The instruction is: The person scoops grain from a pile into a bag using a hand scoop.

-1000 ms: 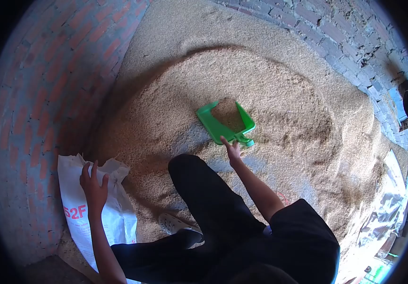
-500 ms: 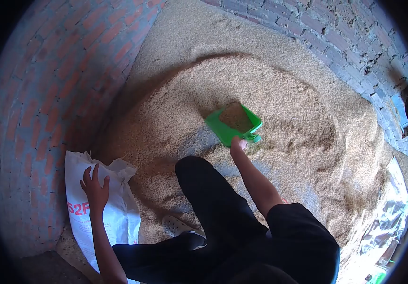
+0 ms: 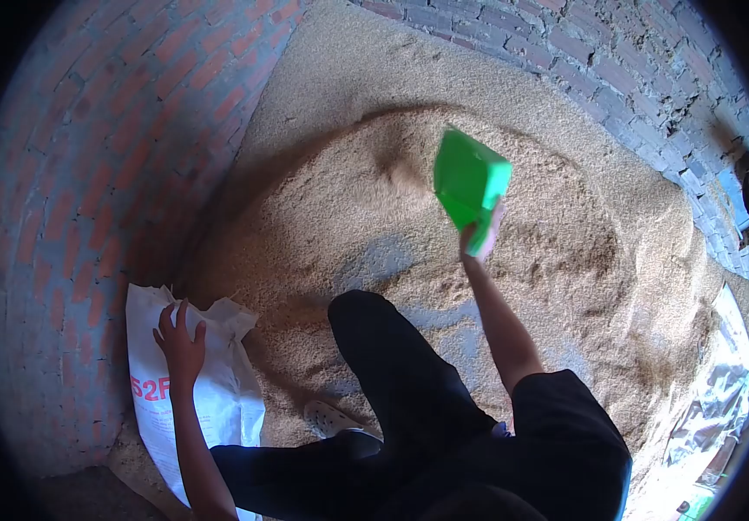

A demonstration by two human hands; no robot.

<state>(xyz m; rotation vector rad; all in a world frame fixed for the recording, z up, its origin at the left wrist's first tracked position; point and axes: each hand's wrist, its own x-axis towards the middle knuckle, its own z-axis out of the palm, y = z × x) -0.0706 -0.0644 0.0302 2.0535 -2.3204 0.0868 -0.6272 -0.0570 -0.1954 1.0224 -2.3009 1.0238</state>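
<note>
A green scoop is held by its handle in my right hand, raised over the grain pile. It is tipped so that its outer side faces me, and I cannot see what is inside. Tan grain spreads over the floor in a broad heap, with a blurred patch just left of the scoop. At lower left stands a white sack with red print. My left hand lies against its upper part, fingers spread apart. The inside of the sack is hidden.
Brick walls rise on the left and at the back right. My bent knee and a light perforated clog are between sack and heap. Shiny plastic sheeting lies at the right. Grey floor shows through the grain.
My right hand has moved up and to the right with the scoop. The scoop has turned from showing grain inside to showing its outer side. My left hand stays at the sack.
</note>
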